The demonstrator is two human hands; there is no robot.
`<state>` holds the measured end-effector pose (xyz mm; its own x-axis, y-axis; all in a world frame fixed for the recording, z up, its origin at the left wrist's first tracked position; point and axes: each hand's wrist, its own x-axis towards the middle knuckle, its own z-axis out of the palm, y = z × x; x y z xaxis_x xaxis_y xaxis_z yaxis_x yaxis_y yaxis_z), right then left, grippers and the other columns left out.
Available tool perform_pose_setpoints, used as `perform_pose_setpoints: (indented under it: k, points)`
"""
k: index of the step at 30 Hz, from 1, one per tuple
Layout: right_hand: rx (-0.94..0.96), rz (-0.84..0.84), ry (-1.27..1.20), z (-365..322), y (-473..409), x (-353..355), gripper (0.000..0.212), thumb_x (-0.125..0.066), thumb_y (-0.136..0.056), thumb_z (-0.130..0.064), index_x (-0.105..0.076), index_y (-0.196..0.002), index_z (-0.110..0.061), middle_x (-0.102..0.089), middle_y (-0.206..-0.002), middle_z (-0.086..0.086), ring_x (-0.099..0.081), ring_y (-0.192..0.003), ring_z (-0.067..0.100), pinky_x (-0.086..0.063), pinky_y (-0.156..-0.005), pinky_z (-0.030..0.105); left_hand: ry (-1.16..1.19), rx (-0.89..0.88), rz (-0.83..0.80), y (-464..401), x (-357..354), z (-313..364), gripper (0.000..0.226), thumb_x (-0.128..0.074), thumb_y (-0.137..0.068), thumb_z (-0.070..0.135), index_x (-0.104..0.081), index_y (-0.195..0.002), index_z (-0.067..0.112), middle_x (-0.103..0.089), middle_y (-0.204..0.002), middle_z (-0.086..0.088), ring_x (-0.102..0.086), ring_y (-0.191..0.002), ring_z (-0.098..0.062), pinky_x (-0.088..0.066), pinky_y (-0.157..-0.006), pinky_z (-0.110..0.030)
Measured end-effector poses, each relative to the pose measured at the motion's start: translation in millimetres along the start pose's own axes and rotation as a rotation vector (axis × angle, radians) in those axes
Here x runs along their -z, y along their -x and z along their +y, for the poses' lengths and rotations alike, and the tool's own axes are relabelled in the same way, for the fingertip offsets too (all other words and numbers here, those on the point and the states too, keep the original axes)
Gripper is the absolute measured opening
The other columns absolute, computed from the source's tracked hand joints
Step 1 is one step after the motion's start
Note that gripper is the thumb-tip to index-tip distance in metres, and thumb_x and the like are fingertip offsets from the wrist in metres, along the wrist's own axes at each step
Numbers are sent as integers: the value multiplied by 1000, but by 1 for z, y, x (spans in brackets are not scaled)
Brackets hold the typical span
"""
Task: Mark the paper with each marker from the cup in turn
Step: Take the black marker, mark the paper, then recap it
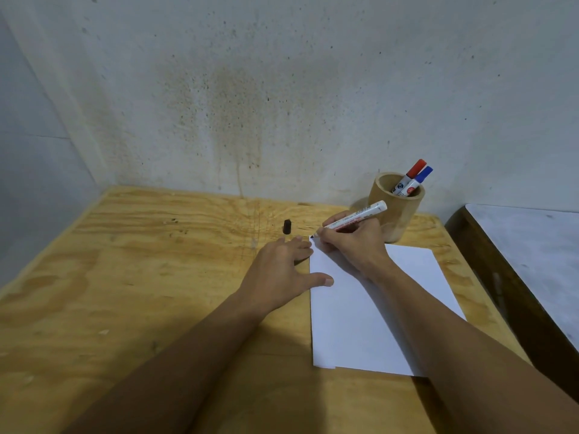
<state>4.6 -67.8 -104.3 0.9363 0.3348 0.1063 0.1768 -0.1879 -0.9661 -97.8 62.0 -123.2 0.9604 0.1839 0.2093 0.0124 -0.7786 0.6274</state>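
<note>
Plywood surface (pixel 156 277) set in a wall corner; everything below is placed relative to the white paper (pixel 360 324).

- Paper lies flat on the surface, long axis running away from the person. Its left edge is straight and fully exposed; open wood lies to its left, the surface's right edge near its right side.
- Bamboo cup (pixel 396 208) stands just beyond the paper's far edge, toward the wall. Red-capped marker (pixel 413 172) and blue-capped marker (pixel 421 177) lean in it, caps up.
- Left hand (pixel 282 274) rests palm down across the paper's left edge, fingers spread; thumb tip is pressed on the sheet, the rest on wood. Nothing is held in it.
- Right hand (pixel 354 242) is over the paper's far-left corner, fingers clamped on the uncapped black marker (pixel 354 219).
- Marker's long axis is tilted: tail up toward the cup, tip down-left at the very corner of the sheet, near the left fingertips. Contact of tip with paper cannot be confirmed.
- Black cap (pixel 286 227) stands on the wood beyond the corner, to its left, apart from both hands; the left hand is the nearer.

Judgement: first marker in hand. Little paper lies beyond the tip; room for a stroke is toward the person or rightward.
</note>
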Motion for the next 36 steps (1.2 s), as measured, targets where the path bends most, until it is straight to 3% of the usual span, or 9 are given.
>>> perform_pose_setpoints:
  k: [18, 22, 25, 27, 29, 32, 36]
  points:
    - [33, -13, 91, 2, -2, 1, 7, -77, -73, -5, -71, -74, -8, -73, -76, 13, -70, -70, 19, -60, -62, 30, -22, 49, -13, -2, -3, -6, 85, -68, -56, 71, -60, -124, 19, -51, -142, 0, -38, -137, -22, -34, -112, -48]
    - [34, -6, 79, 2, -2, 1, 7, -76, -73, -3, -71, -78, -2, -72, -76, 12, -70, -68, 15, -59, -60, 24, -30, 48, -12, -2, -2, -3, 82, -73, -58, 66, -61, -124, 19, -51, -142, -1, -39, -137, -22, -34, -113, -47]
    - [26, 41, -9, -1, 0, 3, 9, -75, -76, 0, -71, -83, 4, -71, -75, 10, -68, -65, 8, -55, -58, 19, 47, 36, 48, 1, 3, 3, 67, -80, -60, 52, -68, -114, 16, -64, -127, -4, -54, -124, -16, -44, -105, -37]
    - [-10, 69, -111, -3, 1, 4, 10, -74, -77, 3, -69, -84, 7, -68, -74, 12, -66, -62, 11, -55, -57, 20, 103, 29, 248, -1, 8, 5, 44, -82, -66, 39, -71, -100, 13, -70, -104, -2, -63, -97, -12, -52, -85, -21]
    - [-52, 70, -239, -5, 1, 5, 15, -73, -77, 7, -65, -89, 11, -63, -73, 18, -64, -61, 19, -57, -57, 26, 102, 50, 417, -10, 15, 4, 32, -77, -74, 27, -66, -101, 13, -61, -103, 0, -58, -89, -11, -49, -76, -18]
    - [-85, 54, -297, -10, 2, 5, 21, -76, -75, 6, -64, -92, 8, -63, -82, 24, -66, -69, 29, -60, -62, 31, 118, 183, 323, -32, 21, -4, 43, -69, -82, 16, -57, -124, 13, -52, -118, -3, -56, -99, -16, -45, -83, -25]
    - [-95, 62, -398, -19, 5, 6, 17, -71, -79, 11, -63, -94, 7, -62, -83, 20, -68, -68, 17, -59, -61, 24, 42, 214, 242, -48, 20, -7, 21, -69, -81, 8, -71, -103, 8, -63, -101, -7, -57, -86, -16, -40, -74, -21]
